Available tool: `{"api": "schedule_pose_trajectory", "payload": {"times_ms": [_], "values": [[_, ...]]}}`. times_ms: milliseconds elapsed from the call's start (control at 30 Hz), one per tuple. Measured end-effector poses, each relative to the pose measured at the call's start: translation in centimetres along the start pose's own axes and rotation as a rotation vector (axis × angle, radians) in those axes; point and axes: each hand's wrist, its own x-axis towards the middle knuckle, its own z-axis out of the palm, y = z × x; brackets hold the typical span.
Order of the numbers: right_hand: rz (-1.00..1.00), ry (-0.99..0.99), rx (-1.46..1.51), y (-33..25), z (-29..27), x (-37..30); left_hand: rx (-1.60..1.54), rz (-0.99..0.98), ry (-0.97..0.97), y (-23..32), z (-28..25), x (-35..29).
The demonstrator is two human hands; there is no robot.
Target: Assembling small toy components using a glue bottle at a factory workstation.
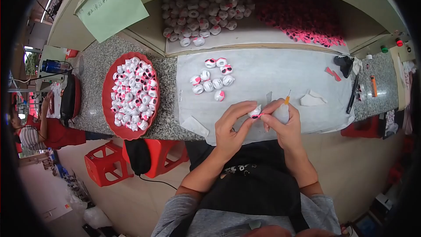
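Observation:
My left hand (231, 126) pinches a small white rounded toy piece (255, 112) above the near edge of the paper-covered bench. The fingertips of my right hand (287, 131) meet it at a small pink piece (262, 115), which lies against the white piece's side. Tucked in that same right hand is a white squeeze bottle (282, 113) with an orange needle tip (287, 99) pointing up and away. Beyond my hands, several white pieces with pink and dark patches (208, 85) stand in loose rows on the white paper (272, 72).
A red scalloped tray (106, 81) heaped with similar pieces stands at left. Under the shelf lie piles of white pieces (193, 26) and pink pieces (302, 22). Paper scraps (313, 98), a black stick-like tool (352, 94) and an orange lighter-like object (373, 86) lie right. Red stools (107, 164) stand below.

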Motion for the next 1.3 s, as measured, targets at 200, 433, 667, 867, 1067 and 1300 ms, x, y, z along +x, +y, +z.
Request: {"api": "schedule_pose_trajectory", "payload": {"times_ms": [200, 433, 667, 867, 1067, 1300], "values": [[-0.042, 0.041, -0.108, 0.7, 0.3, 0.1, -0.329, -0.100, 0.045, 0.1, -0.1, 0.2], [-0.078, -0.034, -0.131, -0.3, 0.6, -0.4, -0.690, -0.272, -0.014, 0.2, -0.4, -0.3], [0.043, -0.091, -0.091, 0.3, -0.4, -0.6, -0.691, -0.312, -0.099, -0.1, -0.5, -0.7], [-0.010, -0.117, -0.053, 0.5, -0.4, -0.9, -0.518, -0.181, -0.053, 0.0, -0.2, -0.8], [-0.014, -0.114, -0.030, 0.7, -0.3, -1.2, -0.511, -0.114, -0.099, -0.3, -0.5, -0.7], [0.014, -0.112, 0.005, 0.9, -0.4, -1.3, -0.504, -0.133, -0.139, -0.1, -0.7, -0.7]]}}
